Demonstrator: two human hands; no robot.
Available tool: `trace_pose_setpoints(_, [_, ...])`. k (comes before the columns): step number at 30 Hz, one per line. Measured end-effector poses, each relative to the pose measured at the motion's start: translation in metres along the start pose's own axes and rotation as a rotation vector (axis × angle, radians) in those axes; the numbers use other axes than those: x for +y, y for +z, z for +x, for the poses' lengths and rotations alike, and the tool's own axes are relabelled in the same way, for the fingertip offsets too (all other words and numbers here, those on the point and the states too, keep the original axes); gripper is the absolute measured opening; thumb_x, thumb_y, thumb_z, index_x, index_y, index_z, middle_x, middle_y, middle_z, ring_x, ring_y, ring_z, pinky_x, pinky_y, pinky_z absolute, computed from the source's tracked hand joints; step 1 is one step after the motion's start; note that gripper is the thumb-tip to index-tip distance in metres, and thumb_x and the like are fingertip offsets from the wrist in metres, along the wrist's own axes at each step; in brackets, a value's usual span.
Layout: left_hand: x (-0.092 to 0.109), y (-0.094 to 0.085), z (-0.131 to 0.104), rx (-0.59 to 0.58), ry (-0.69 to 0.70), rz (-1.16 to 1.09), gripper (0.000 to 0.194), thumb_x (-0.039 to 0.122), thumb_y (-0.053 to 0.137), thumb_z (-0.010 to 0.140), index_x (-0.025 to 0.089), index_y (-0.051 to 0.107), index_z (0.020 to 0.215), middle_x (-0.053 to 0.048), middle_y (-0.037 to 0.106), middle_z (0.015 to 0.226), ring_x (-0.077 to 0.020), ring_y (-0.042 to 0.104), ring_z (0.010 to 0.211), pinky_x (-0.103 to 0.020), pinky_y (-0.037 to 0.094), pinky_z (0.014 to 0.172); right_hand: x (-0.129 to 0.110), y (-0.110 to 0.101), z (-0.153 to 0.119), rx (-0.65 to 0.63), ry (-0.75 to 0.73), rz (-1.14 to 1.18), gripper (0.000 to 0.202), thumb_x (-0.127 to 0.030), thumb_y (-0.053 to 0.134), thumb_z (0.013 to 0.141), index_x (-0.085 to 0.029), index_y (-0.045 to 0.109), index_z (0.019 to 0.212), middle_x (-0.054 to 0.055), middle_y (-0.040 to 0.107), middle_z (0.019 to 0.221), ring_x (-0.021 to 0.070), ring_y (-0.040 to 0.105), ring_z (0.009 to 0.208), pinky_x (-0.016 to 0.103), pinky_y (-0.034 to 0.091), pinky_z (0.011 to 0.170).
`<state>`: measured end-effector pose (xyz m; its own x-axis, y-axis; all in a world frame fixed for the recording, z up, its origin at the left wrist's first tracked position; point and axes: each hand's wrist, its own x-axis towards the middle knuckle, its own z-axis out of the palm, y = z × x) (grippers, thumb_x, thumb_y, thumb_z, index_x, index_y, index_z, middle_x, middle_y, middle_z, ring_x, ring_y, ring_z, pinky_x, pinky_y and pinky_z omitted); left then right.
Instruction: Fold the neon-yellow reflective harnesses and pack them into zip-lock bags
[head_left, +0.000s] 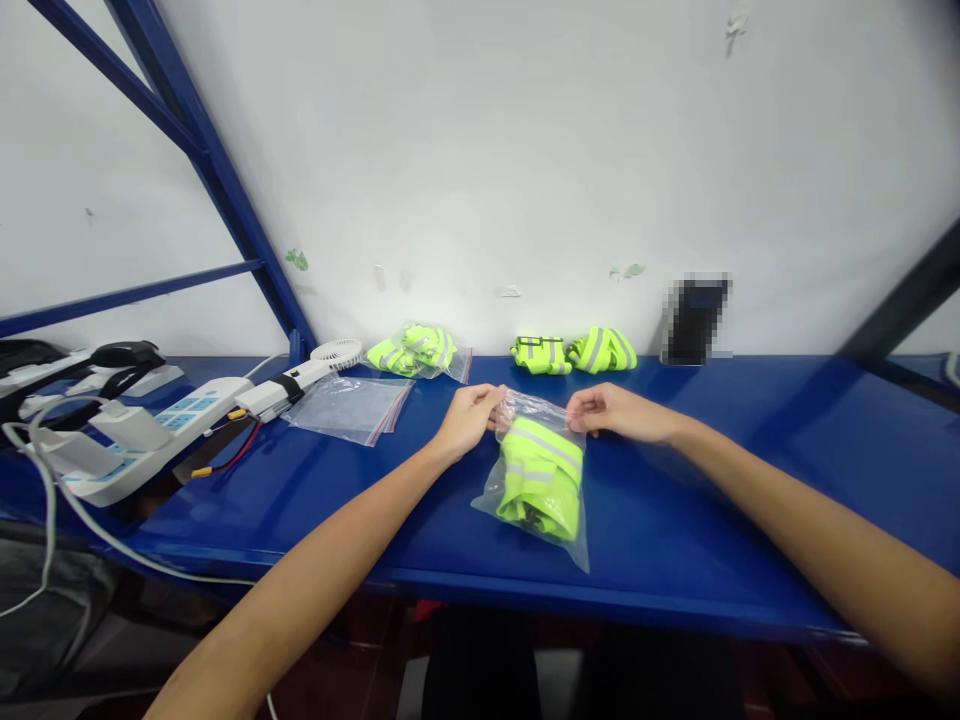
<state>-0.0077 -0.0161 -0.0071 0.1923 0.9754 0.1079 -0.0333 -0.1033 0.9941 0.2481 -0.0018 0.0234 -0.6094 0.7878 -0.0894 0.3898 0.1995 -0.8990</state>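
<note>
A clear zip bag [491,492] lies on the blue shelf in front of me, its mouth edge facing the wall. Inside it is a folded neon-yellow reflective vest [541,475] with silver-grey stripes. My left hand [472,418] pinches the bag's upper left corner. At the upper right corner, the fingers of my right hand [604,410] are closed on the same bag. Whether the bag's seal is pressed shut cannot be made out.
Flat clear zip bags [345,408] lie left of my hands. Bagged yellow vests [412,348] and two rolled ones [574,352] sit along the wall, with a pixelated dark object [696,320] farther right. At left are a white fan [300,385], a power strip [165,430] and cables.
</note>
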Motion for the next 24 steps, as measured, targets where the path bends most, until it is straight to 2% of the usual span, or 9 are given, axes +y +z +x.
trace_pose_setpoints(3, [0.002,0.005,-0.007,-0.155,0.098,0.14,0.037,0.051,0.063,0.083,0.014,0.061,0.081,-0.004,0.069,0.07,-0.0124,0.063,0.056,-0.023,0.051,0.053,-0.013,0.006,-0.005,-0.043,-0.033,-0.027,0.027,-0.037,0.067,0.077,-0.016,0.07,0.094,0.003,0.068,0.081,0.0149,0.057,0.071,0.027,0.043,0.065])
trace_pose_setpoints(5, [0.004,0.011,-0.013,-0.205,0.165,0.232,0.035,0.049,0.058,0.087,0.014,0.059,0.081,-0.004,0.069,0.071,-0.0127,0.064,0.058,-0.023,0.052,0.057,-0.019,0.015,-0.006,0.002,-0.035,-0.092,0.031,-0.041,0.065,0.08,-0.016,0.071,0.098,0.003,0.069,0.081,0.016,0.058,0.072,0.028,0.042,0.065])
trace_pose_setpoints(8, [0.005,0.019,-0.019,-0.188,0.266,0.398,0.035,0.045,0.049,0.093,0.015,0.057,0.078,-0.003,0.067,0.067,-0.0111,0.061,0.055,-0.022,0.049,0.056,-0.019,0.031,-0.003,0.099,-0.062,-0.155,0.03,-0.042,0.067,0.078,-0.014,0.072,0.088,0.002,0.066,0.072,0.0154,0.055,0.067,0.028,0.041,0.064])
trace_pose_setpoints(13, [0.006,0.017,-0.019,-0.168,0.388,0.555,0.033,0.041,0.044,0.096,0.016,0.058,0.08,-0.001,0.066,0.068,-0.0112,0.061,0.059,-0.021,0.045,0.059,-0.009,0.043,0.001,0.162,-0.101,-0.034,0.032,-0.043,0.07,0.075,-0.013,0.072,0.084,0.001,0.064,0.067,0.0127,0.052,0.062,0.026,0.04,0.062])
trace_pose_setpoints(19, [0.005,0.015,-0.016,-0.144,0.367,0.56,0.028,0.039,0.055,0.091,0.014,0.069,0.088,-0.004,0.071,0.082,-0.0124,0.062,0.067,-0.022,0.047,0.062,-0.012,0.047,-0.002,0.202,-0.102,0.031,0.03,-0.042,0.071,0.074,-0.013,0.075,0.083,0.002,0.069,0.07,0.0133,0.055,0.063,0.026,0.041,0.061])
trace_pose_setpoints(24, [0.005,0.014,-0.015,-0.186,0.356,0.528,0.03,0.039,0.056,0.09,0.013,0.071,0.088,-0.005,0.073,0.085,-0.0142,0.064,0.072,-0.022,0.049,0.066,-0.011,0.048,-0.002,0.206,-0.094,0.03,0.031,-0.043,0.07,0.075,-0.013,0.076,0.083,0.003,0.07,0.072,0.0139,0.055,0.063,0.027,0.041,0.061])
